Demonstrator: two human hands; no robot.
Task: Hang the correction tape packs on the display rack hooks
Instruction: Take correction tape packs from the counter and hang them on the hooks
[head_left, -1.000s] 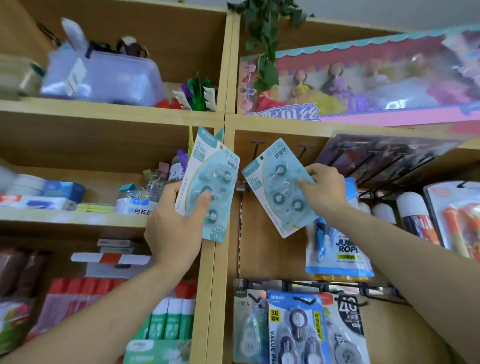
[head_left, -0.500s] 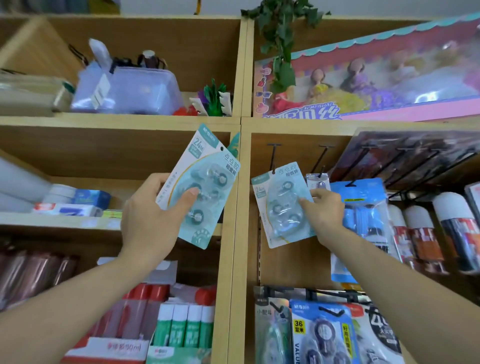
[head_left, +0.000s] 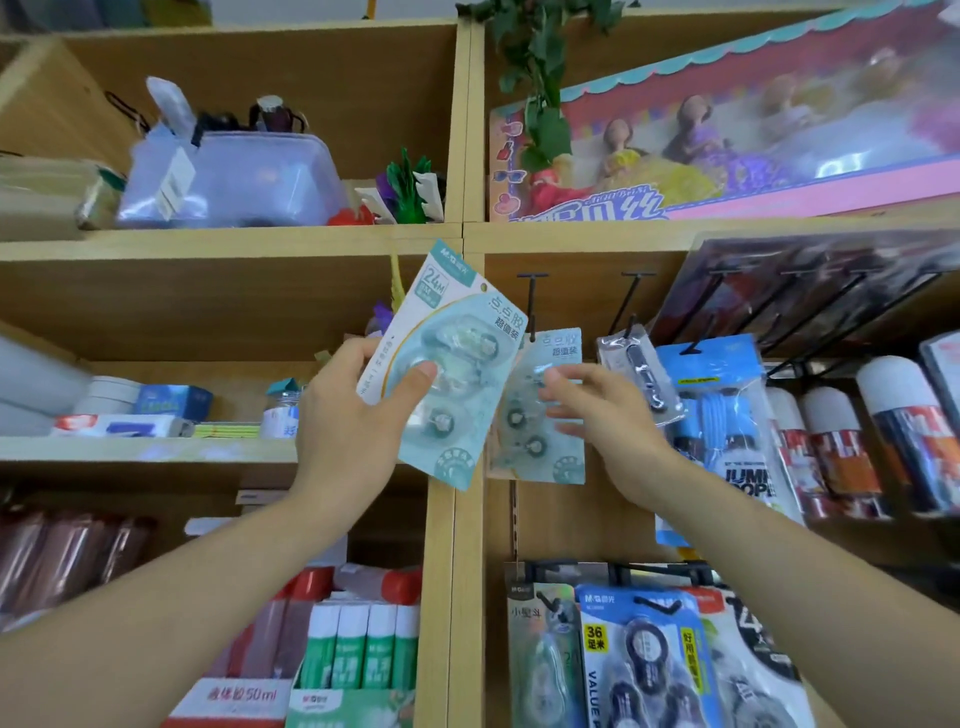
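Correction tape packs, two noted, sit within a wooden shelf unit (head_left: 470, 124) divided into compartments. Upper right compartment: a large doll box (head_left: 753, 156) with trailing green leaves (head_left: 540, 78) in front of it. Upper left compartment: a clear zip pouch (head_left: 228, 176).

Middle right compartment: a blue jump rope pack (head_left: 727, 431) and a row of white-capped cans (head_left: 883, 431) hang or stand to the right of the work area. Below, further tape packs (head_left: 644, 654) hang on a lower rail. Green glue sticks (head_left: 363, 644) stand lower left.

The first pack (head_left: 447, 364) is tilted, in front of the upright divider, and partly covers the left edge of the second pack (head_left: 545, 431), which hangs from the left hook (head_left: 531, 306) against the back panel. A small clear packet (head_left: 636, 374) hangs just beside it from the neighbouring hook (head_left: 631, 301).

The left hand (head_left: 348, 421) grips the first pack, thumb on its face and fingers behind. The right hand (head_left: 602, 415) has its fingers spread and straight over the second pack, gripping nothing. Motion blur prevents confirming contact.
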